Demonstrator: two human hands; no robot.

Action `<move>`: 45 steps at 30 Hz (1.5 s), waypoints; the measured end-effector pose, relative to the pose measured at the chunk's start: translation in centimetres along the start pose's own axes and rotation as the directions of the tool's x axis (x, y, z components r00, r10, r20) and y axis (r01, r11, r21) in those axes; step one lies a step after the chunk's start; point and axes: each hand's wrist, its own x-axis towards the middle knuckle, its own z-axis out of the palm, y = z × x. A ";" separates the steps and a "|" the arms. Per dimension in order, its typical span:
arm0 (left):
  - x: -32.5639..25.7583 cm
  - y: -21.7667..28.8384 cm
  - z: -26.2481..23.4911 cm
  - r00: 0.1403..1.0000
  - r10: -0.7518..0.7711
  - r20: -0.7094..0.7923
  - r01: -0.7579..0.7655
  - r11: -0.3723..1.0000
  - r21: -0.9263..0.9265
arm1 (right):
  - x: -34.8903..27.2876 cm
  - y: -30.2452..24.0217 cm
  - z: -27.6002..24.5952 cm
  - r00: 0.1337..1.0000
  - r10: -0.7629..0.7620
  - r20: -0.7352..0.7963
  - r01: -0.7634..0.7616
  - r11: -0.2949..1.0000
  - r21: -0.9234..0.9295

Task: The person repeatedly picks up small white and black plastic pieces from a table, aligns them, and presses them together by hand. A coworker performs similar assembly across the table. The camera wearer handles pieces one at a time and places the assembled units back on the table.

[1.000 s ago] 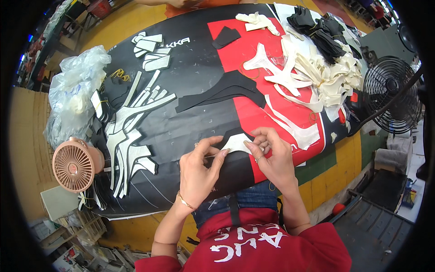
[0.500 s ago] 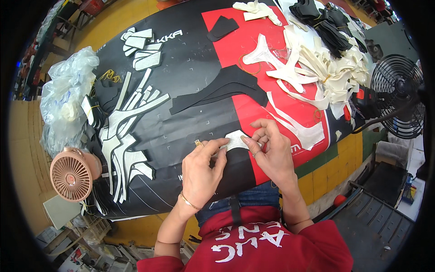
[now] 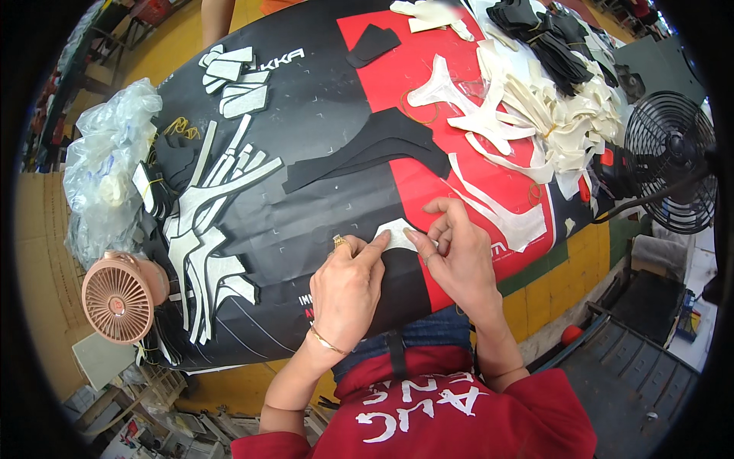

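A small white cut piece (image 3: 398,235) lies on the black part of the sheet, between my two hands. My left hand (image 3: 348,283) has its thumb and forefinger pressed together on the piece's left edge. At its right edge my right hand (image 3: 460,256) pinches with the thumb, its other fingers curled above. The fingers hide both ends of the piece. Just beyond it lie large curved black pieces (image 3: 382,145), stacked and overlapping. A white curved strip (image 3: 511,222) rests on the red part, beyond my right hand.
White-topped cut pieces (image 3: 202,252) fan out at the left, near a pink fan (image 3: 118,298) and clear plastic bags (image 3: 107,176). Cream pieces (image 3: 569,122) and black bundles (image 3: 547,46) pile up at the far right, beside a black fan (image 3: 673,153). Another person's arm (image 3: 218,19) shows at the top.
My left hand has turned slightly, its thumb and forefinger now further onto the white piece. My right hand has hardly moved. Another person's arm has come into view at the top left.
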 end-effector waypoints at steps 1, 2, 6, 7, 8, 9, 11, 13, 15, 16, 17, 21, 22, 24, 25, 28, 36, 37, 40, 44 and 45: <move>-0.1 0.1 0.0 1.000 0.000 0.006 0.000 1.000 0.013 | -0.1 0.0 -0.2 1.000 0.009 0.010 -0.008 1.000 -0.027; -0.1 0.1 0.1 1.000 0.001 0.012 -0.001 1.000 0.026 | -0.2 0.0 -0.5 1.000 -0.006 0.015 0.007 0.999 -0.046; -0.1 0.2 0.1 1.000 0.011 0.020 -0.012 0.998 0.061 | -0.8 0.2 -1.3 0.999 0.047 0.007 -0.047 0.999 0.021; -0.1 0.1 0.1 1.000 0.009 0.021 -0.011 0.998 0.060 | -0.8 0.3 -1.3 0.999 0.045 0.002 -0.045 0.999 0.024; -0.1 0.1 0.1 1.000 0.001 0.027 -0.002 0.999 0.052 | -0.9 0.4 -1.3 0.997 0.072 0.003 -0.072 0.997 0.018; -0.1 0.1 0.1 1.000 0.007 0.024 -0.008 0.998 0.058 | -1.0 0.5 -1.3 0.999 0.042 -0.008 -0.042 0.999 0.021; -0.1 0.1 0.1 1.000 0.005 0.025 -0.007 0.998 0.057 | -1.1 0.5 -1.1 0.999 0.040 -0.019 -0.039 0.999 0.011; -0.1 0.1 0.1 1.000 0.007 0.024 -0.008 0.998 0.056 | -1.4 0.5 -1.0 0.996 0.091 -0.012 -0.091 0.996 -0.023; -0.1 0.1 0.2 1.000 0.009 0.003 -0.009 0.999 0.049 | -1.8 0.5 -0.9 0.996 0.013 -0.091 -0.030 0.983 -0.180; 0.0 0.2 0.2 1.000 0.011 -0.017 -0.010 0.999 0.041 | -2.0 0.5 -0.7 0.983 -0.100 -0.157 0.045 0.945 -0.323; 0.0 0.2 0.3 0.999 0.012 -0.038 -0.011 0.999 0.033 | -2.2 0.5 -0.4 0.954 -0.221 -0.203 0.106 0.880 -0.463; 0.1 0.2 0.1 1.000 0.005 -0.014 -0.005 1.000 0.005 | -2.9 0.5 0.7 0.880 -0.470 -0.067 0.401 0.812 -0.424; 0.1 0.1 -0.1 1.000 0.000 0.010 0.000 1.000 0.005 | -2.9 0.6 1.0 0.891 -0.453 0.043 0.431 0.811 -0.396; -0.1 -0.2 -0.7 0.999 -0.037 0.026 0.039 0.996 -0.082 | -2.8 0.7 1.8 0.866 -0.443 0.231 0.498 0.801 -0.331; -0.2 -0.4 -1.1 0.997 -0.069 0.019 0.071 0.983 -0.172 | -2.9 0.7 1.8 0.871 -0.417 0.261 0.486 0.811 -0.326; -1.3 -1.3 -2.3 0.980 -0.198 0.034 0.196 0.903 -0.383 | -3.1 1.1 1.9 0.875 -0.431 0.221 0.483 0.812 -0.328; -4.3 -3.7 -4.1 0.855 -0.505 0.116 0.467 0.653 -0.596 | -3.4 1.4 1.7 0.874 -0.407 0.265 0.484 0.766 -0.422; -4.4 -3.9 -4.1 0.843 -0.525 0.114 0.485 0.652 -0.582 | -3.5 1.3 1.7 0.875 -0.400 0.272 0.482 0.765 -0.428; -4.6 -3.9 -3.6 0.842 -0.539 0.015 0.453 0.691 -0.563 | -3.5 1.0 1.8 0.870 -0.404 0.282 0.491 0.748 -0.447; -5.0 -3.8 -3.2 0.844 -0.522 -0.124 0.425 0.791 -0.440 | -3.5 1.0 2.0 0.874 -0.402 0.274 0.486 0.748 -0.452; -5.0 -3.9 -3.1 0.839 -0.529 -0.129 0.419 0.779 -0.467 | -3.6 1.0 2.0 0.874 -0.403 0.271 0.485 0.748 -0.453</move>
